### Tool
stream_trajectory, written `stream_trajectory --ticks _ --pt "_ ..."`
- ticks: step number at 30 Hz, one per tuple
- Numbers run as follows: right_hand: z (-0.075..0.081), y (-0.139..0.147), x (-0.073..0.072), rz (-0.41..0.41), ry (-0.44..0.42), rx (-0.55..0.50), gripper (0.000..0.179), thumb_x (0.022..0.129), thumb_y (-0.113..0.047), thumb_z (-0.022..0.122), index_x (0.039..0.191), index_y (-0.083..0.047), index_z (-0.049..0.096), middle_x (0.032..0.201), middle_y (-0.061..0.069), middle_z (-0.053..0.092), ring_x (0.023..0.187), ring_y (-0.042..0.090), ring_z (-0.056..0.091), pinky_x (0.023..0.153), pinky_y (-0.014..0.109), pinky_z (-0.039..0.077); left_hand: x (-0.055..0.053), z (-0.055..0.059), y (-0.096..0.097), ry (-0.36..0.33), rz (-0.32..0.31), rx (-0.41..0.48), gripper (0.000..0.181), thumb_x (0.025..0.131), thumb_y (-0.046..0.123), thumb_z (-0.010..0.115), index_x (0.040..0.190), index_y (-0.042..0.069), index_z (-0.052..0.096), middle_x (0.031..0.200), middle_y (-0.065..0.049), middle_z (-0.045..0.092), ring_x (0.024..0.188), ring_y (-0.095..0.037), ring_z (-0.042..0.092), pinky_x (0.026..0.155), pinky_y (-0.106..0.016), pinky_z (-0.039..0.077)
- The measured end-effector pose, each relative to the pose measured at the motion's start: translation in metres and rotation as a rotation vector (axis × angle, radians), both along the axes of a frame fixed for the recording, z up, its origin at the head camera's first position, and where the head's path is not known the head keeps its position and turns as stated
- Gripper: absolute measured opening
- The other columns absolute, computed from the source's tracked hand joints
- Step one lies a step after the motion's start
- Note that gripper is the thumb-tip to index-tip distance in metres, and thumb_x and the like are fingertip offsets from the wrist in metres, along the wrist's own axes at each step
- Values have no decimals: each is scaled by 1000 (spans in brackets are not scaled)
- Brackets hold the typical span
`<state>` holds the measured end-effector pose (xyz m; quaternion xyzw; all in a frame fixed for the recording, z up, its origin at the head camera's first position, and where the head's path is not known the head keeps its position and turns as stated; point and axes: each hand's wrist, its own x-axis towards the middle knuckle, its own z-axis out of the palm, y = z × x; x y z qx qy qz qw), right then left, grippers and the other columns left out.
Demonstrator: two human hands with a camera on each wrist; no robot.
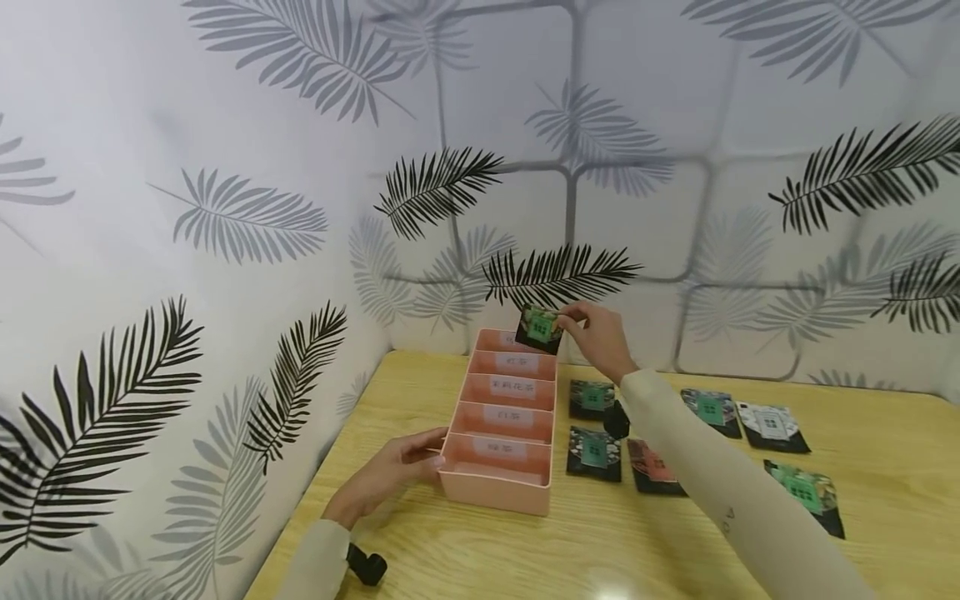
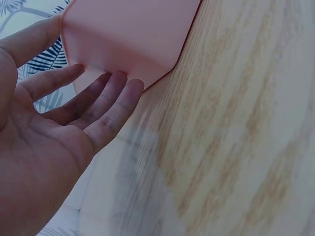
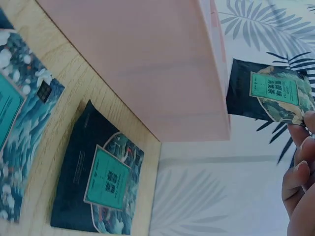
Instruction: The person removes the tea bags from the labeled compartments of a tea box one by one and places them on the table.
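My right hand [image 1: 600,337] pinches a dark tea sachet [image 1: 537,327] with a green label by its edge, thumb against fingers. It holds the sachet over the far end of a long pink divided box [image 1: 495,490]. Seen from the right wrist, the sachet [image 3: 266,92] overlaps the box's end edge, and the fingertips sit at its corner. My left hand [image 1: 393,475] is at the box's near left corner. In the left wrist view its fairly straight fingers [image 2: 110,120] touch the pink side wall [image 2: 128,34], with the thumb at the edge.
Right of the box lie several more sachets, among them a black one [image 1: 590,400], a floral one [image 1: 594,454], a red-labelled one [image 1: 654,468] and a white one [image 1: 772,425]. White labels with writing mark the compartments. A leaf-patterned curtain [image 1: 637,225] hangs behind the wooden table [image 1: 465,554].
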<state>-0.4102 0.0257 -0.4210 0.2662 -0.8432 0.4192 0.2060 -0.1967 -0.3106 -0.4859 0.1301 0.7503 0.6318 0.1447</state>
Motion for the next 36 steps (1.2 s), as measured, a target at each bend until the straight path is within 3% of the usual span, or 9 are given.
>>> stream_trajectory --ticks 9,18,26,36 --pt "14 9 13 14 29 -37 17 94 -29 61 104 -17 69 93 -5 67 64 15 49 59 34 38 1 -1 -2 -3 -1 -2 58 96 24 60 148 11 37 140 -12 47 123 -30 49 93 -38 49" --pt "23 23 36 15 48 -26 20 95 -32 60 107 -19 67 92 -6 66 52 19 38 50 32 32 -2 1 -1 -4 -18 9 59 96 23 59 148 10 36 140 -13 46 122 -28 50 95 -47 47" --pt "19 46 53 41 6 -25 18 95 -33 60 109 -22 65 90 -10 64 51 15 45 50 32 38 -3 -1 -1 -6 -28 23 59 96 23 59 148 9 35 141 -15 45 122 -33 50 94 -49 46" --pt "9 77 81 55 -48 -7 18 95 -34 59 109 -24 64 85 -8 65 51 15 43 48 30 37 -3 -1 1 11 -62 32 57 99 19 54 150 7 31 141 -18 43 121 -34 50 94 -52 45"
